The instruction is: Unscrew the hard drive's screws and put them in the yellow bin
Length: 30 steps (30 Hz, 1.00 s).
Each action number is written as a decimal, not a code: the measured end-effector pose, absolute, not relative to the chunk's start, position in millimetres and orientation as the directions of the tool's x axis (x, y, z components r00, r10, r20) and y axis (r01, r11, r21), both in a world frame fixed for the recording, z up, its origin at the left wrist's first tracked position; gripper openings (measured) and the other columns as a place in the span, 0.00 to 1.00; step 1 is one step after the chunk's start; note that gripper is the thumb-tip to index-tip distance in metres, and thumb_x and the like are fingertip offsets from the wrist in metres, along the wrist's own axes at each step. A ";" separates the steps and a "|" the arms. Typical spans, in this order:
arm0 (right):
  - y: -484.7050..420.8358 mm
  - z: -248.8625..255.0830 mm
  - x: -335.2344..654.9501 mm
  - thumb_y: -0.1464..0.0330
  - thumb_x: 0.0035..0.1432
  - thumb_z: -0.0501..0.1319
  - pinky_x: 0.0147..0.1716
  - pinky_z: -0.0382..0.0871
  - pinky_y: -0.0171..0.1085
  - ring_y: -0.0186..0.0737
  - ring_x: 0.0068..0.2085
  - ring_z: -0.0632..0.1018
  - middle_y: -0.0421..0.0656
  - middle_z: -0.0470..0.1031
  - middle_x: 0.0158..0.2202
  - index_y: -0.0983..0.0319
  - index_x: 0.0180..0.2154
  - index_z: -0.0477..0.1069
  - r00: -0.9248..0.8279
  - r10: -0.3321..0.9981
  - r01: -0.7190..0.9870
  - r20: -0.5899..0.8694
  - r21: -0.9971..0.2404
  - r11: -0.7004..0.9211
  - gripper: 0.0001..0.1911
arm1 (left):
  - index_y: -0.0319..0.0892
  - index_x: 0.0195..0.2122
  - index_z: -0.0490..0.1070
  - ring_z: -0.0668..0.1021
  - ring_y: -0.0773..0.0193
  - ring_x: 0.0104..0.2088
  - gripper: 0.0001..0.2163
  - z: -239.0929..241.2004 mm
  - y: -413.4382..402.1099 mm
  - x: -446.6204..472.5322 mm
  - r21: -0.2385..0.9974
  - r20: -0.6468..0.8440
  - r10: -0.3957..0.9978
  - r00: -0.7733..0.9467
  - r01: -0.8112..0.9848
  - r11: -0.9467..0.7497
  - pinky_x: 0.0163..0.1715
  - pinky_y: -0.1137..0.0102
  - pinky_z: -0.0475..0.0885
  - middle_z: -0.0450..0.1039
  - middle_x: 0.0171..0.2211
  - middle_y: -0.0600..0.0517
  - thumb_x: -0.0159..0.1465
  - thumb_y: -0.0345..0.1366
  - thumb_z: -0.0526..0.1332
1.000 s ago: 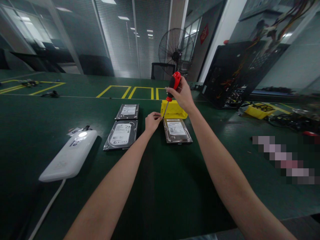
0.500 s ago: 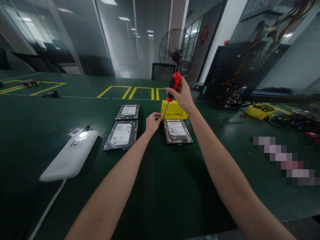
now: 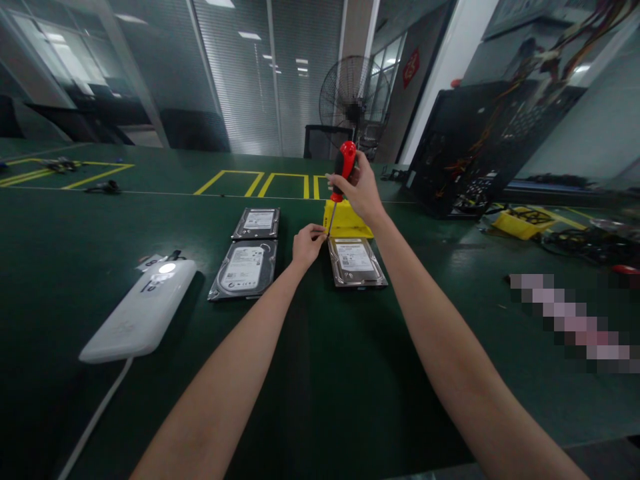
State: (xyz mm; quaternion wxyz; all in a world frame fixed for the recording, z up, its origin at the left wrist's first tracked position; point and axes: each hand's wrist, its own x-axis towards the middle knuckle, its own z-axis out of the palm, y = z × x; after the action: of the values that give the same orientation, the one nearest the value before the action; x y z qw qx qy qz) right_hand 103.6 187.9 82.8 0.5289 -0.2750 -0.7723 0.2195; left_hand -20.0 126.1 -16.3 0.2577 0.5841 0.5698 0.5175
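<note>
My right hand [image 3: 364,190] is closed round the red and black handle of a screwdriver [image 3: 345,167], its shaft slanting down to the left. The screwdriver's tip ends by the far left corner of a hard drive [image 3: 354,261] with a white label. At that same corner, my left hand [image 3: 306,245] has its thumb and fingers pinched together beside the tip; what they hold, if anything, is too small to make out. Directly behind the drive is a yellow tray [image 3: 350,217]. Left of my left hand lie two more hard drives, a far one [image 3: 255,232] and a near one [image 3: 240,283].
A white power bank [image 3: 145,307] with a cable lies at the left on the green table [image 3: 320,387]. A black computer case [image 3: 470,147] stands at the back right, near a yellow box [image 3: 517,225] and tangled cables [image 3: 590,243]. A fan [image 3: 354,100] stands behind.
The screwdriver handle and my right hand have shifted slightly left, leaving the shaft a little more upright. My left hand stays at the drive's corner.
</note>
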 end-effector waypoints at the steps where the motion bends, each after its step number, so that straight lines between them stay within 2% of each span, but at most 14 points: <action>1: 185.9 83.7 102.2 0.55 0.55 0.59 0.44 0.74 0.52 0.44 0.42 0.78 0.45 0.71 0.43 0.55 0.54 0.49 -0.274 0.675 0.177 0.685 -0.654 0.735 0.30 | 0.39 0.34 0.72 0.81 0.61 0.39 0.05 -16.4 126.2 -20.1 0.888 0.314 0.931 -0.183 0.403 -0.221 0.39 0.71 0.74 0.78 0.39 0.47 0.59 0.23 0.62; 7: 178.6 87.5 96.4 0.52 0.52 0.60 0.40 0.75 0.44 0.39 0.35 0.78 0.45 0.72 0.40 0.56 0.50 0.52 -0.239 0.751 0.093 0.616 -0.755 0.649 0.30 | 0.39 0.35 0.72 0.80 0.60 0.40 0.06 -20.1 129.3 -20.4 0.872 0.333 0.927 -0.170 0.429 -0.235 0.40 0.70 0.74 0.78 0.40 0.47 0.59 0.23 0.61; 11: 185.0 84.2 96.9 0.52 0.51 0.61 0.37 0.75 0.41 0.36 0.31 0.76 0.41 0.71 0.33 0.57 0.48 0.52 -0.164 0.768 0.040 0.619 -0.774 0.632 0.29 | 0.39 0.36 0.72 0.80 0.59 0.41 0.06 -24.8 133.0 -21.2 0.858 0.343 0.926 -0.157 0.454 -0.241 0.40 0.69 0.74 0.78 0.39 0.47 0.60 0.23 0.61; 14: 191.8 78.9 95.0 0.52 0.52 0.60 0.35 0.76 0.42 0.35 0.28 0.74 0.41 0.70 0.34 0.56 0.49 0.52 -0.130 0.765 0.024 0.631 -0.769 0.639 0.29 | 0.39 0.35 0.73 0.80 0.60 0.41 0.06 -26.4 134.4 -21.7 0.849 0.352 0.925 -0.143 0.464 -0.252 0.41 0.69 0.74 0.78 0.40 0.47 0.60 0.23 0.60; 17: 195.2 74.3 91.6 0.52 0.55 0.57 0.38 0.76 0.45 0.36 0.30 0.73 0.43 0.70 0.39 0.53 0.54 0.48 -0.159 0.752 0.047 0.639 -0.756 0.652 0.30 | 0.40 0.35 0.73 0.80 0.61 0.42 0.06 -25.5 133.9 -21.8 0.847 0.361 0.923 -0.137 0.463 -0.263 0.42 0.70 0.73 0.78 0.40 0.48 0.61 0.24 0.60; 23: 191.3 73.2 92.5 0.63 0.61 0.52 0.49 0.71 0.49 0.37 0.38 0.73 0.43 0.66 0.46 0.51 0.57 0.44 -0.217 0.724 0.076 0.655 -0.728 0.682 0.26 | 0.38 0.35 0.72 0.79 0.63 0.42 0.06 -20.4 129.6 -20.3 0.859 0.379 0.913 -0.154 0.424 -0.286 0.42 0.72 0.73 0.78 0.40 0.48 0.61 0.23 0.59; 30: 191.1 73.1 95.3 0.67 0.61 0.51 0.50 0.72 0.49 0.38 0.39 0.74 0.44 0.66 0.48 0.50 0.59 0.37 -0.162 0.769 0.057 0.619 -0.772 0.633 0.30 | 0.38 0.34 0.72 0.80 0.63 0.40 0.05 -18.7 127.1 -19.8 0.874 0.385 0.908 -0.167 0.382 -0.300 0.42 0.72 0.73 0.78 0.38 0.48 0.60 0.23 0.60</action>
State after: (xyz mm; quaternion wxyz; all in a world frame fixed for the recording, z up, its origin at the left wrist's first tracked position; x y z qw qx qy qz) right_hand 95.3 191.1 73.1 0.5754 -0.2964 -0.6968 0.3091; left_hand -19.8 127.1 -18.7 0.2428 0.5979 0.5393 0.5410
